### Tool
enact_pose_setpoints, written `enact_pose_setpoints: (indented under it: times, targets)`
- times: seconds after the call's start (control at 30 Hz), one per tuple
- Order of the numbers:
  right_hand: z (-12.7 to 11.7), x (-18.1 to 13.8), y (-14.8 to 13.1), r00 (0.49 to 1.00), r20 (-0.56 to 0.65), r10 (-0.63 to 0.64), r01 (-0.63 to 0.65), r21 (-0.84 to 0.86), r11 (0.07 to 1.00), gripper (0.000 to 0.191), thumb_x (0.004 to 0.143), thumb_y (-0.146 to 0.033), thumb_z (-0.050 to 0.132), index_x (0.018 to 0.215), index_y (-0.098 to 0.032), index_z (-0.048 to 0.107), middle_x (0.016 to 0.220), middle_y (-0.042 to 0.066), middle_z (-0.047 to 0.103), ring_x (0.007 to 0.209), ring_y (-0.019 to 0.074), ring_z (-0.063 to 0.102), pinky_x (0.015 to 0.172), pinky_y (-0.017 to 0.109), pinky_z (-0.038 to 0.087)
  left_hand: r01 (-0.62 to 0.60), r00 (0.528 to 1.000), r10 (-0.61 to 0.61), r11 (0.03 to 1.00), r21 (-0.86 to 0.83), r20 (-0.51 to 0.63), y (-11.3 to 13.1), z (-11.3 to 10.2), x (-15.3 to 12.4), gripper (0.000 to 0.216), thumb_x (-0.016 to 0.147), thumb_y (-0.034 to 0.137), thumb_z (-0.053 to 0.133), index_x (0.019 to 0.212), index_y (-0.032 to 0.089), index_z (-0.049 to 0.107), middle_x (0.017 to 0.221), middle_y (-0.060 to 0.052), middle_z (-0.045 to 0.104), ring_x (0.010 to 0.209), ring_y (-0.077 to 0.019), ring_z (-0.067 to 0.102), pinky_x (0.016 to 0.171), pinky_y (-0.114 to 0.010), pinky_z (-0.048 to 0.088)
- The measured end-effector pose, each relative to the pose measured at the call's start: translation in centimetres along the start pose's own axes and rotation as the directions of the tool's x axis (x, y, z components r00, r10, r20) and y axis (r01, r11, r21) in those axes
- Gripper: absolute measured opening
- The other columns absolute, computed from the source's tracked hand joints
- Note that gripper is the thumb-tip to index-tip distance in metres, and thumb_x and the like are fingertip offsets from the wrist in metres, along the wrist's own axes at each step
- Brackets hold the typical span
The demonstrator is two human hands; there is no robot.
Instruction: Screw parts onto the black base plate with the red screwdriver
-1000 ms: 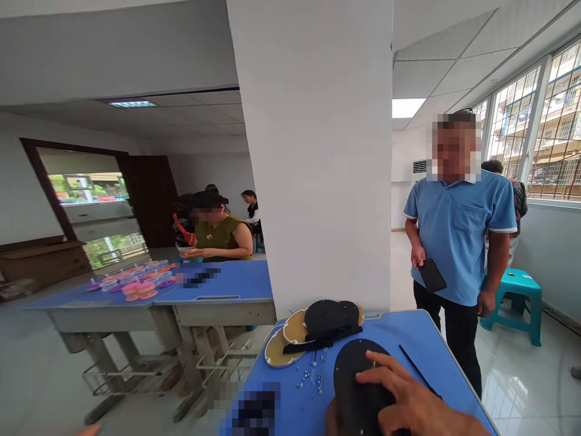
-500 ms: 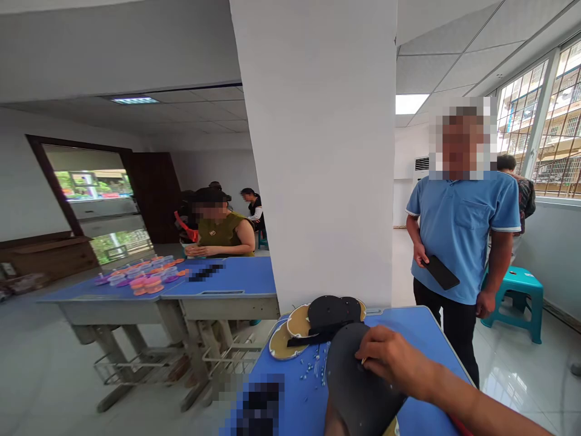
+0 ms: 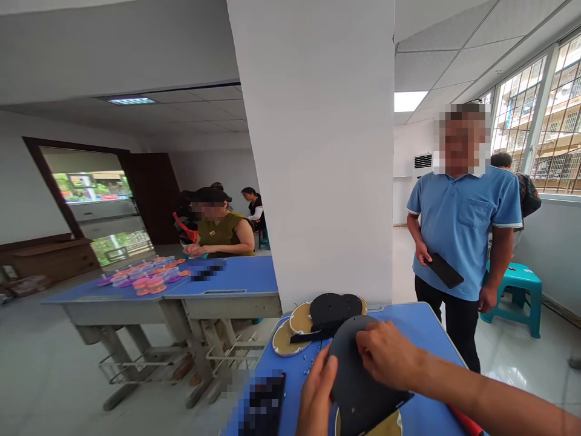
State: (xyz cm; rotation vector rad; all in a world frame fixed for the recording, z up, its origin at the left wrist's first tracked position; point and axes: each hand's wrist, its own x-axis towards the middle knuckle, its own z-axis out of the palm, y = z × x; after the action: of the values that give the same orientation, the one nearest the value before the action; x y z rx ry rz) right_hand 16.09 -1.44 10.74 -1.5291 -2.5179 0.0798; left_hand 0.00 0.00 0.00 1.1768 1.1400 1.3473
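I hold the black round board (image 3: 358, 375) up over the blue desk (image 3: 422, 321) with both hands, my left hand (image 3: 318, 393) under its edge and my right hand (image 3: 390, 357) fingers pinching the top, so it stays tilted toward me.

No readable text, labels, brands or numbers anywhere. Pixelated patches on the near blue table (image 3: 422, 321) at 7 o'clock and on the far blue table (image 3: 245, 275) at 9 o'clock hide whatever's there. Signs outside the window (image 3: 88, 188) at 9 o'clock show red and green patches, too small to read. Black disc (image 3: 358, 387) under both hands is unmarked.
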Motion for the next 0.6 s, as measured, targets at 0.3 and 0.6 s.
enact_pose_setpoints:
  times: [0.3,0.6]
  targets:
    - [-2.5,-0.2,-0.2,0.994,0.002,-0.105,0.105,0.043,0.994,0.022,0.083,0.0,0.051,0.087,-0.015,0.066,0.087,0.008,0.068,0.077,0.0173,0.06,0.065,0.025,0.038,-0.047,0.989,0.01,0.968,0.248,0.149,-1.7,-0.6,1.2,0.055,0.066,0.047,0.06,0.109,0.014,0.071,0.124,-0.015,0.071,0.124,-0.0328,0.06,0.108,-0.042,0.046]
    - [-2.0,0.1,0.9,0.98,0.05,-0.192,0.183,0.138,0.973,0.025,0.081,0.004,0.051,0.083,-0.015,0.067,0.085,0.006,0.07,0.081,0.0165,0.063,0.07,0.023,0.044,-0.112,0.96,-0.079,0.77,0.628,0.269,-6.5,-1.6,0.7,0.049,0.082,0.033,0.049,0.126,0.022,0.068,0.127,-0.009,0.071,0.118,-0.0318,0.065,0.101,-0.045,0.049]
